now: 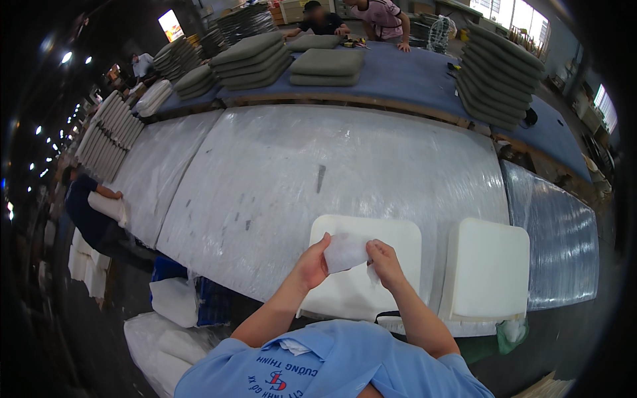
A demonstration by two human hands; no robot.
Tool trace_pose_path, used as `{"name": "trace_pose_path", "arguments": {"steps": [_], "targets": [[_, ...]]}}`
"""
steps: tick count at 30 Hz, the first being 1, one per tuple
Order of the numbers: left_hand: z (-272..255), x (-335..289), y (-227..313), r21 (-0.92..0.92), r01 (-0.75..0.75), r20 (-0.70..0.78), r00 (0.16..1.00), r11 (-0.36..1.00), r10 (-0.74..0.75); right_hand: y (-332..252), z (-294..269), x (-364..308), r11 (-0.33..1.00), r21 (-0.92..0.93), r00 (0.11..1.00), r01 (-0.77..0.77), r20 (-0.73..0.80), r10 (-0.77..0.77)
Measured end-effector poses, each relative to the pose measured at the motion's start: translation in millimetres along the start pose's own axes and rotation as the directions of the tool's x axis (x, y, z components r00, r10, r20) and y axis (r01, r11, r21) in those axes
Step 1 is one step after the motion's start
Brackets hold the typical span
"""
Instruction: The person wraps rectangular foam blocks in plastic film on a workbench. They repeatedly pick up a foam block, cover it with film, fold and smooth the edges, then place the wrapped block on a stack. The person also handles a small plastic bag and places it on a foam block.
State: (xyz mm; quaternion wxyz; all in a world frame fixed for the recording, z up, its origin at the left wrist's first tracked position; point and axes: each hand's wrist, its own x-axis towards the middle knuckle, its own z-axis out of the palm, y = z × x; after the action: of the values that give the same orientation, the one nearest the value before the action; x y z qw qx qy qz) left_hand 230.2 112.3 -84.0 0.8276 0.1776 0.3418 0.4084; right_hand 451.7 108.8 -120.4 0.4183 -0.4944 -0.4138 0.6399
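A small, thin, whitish see-through sheet [346, 253] is stretched between my two hands; its exact material cannot be made out. My left hand [313, 263] pinches its left side, thumb up. On the other side my right hand [386, 265] grips it between thumb and fingers, and a loose end hangs below that hand. Under both hands, a white seat cushion [398, 237] with rounded corners lies flat on the plastic-covered table [265, 172]. To the right, apart from my hands, rest stacked white cushions [491, 265].
Beyond, a blue-topped table [411, 76] bears stacks of grey-green cushions [494, 79]. Two people [381, 20] are at its far side. Another person [93, 205] at the left holds a white cushion. A blue crate [212, 302] and plastic-wrapped white pieces [162, 338] stand at my lower left.
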Motion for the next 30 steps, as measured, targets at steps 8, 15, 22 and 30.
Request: {"name": "trace_pose_path", "arguments": {"steps": [8,15,22,30], "targets": [[-34.2,-3.1,42.5,0.87,-0.13,0.212,0.97,0.476,-0.121,-14.2,7.1,-9.1,0.811,-0.522,0.954,0.265,0.261,-0.144],[-8.2,16.2,24.0,0.981,-0.07,0.122,0.948,0.178,-0.296,-27.7,14.3,-13.6,0.684,-0.637,0.929,0.355,0.322,-0.182],[-18.6,26.1,6.0,0.966,-0.069,0.148,0.938,0.25,-0.312,-19.6,12.6,-10.3,0.601,-0.756,0.958,0.259,0.28,-0.06],[-32.3,26.7,-2.8,0.914,0.163,0.021,0.896,0.371,-0.444,-7.6,17.9,-3.8,0.529,-0.731,0.897,0.431,0.413,-0.16]]}}
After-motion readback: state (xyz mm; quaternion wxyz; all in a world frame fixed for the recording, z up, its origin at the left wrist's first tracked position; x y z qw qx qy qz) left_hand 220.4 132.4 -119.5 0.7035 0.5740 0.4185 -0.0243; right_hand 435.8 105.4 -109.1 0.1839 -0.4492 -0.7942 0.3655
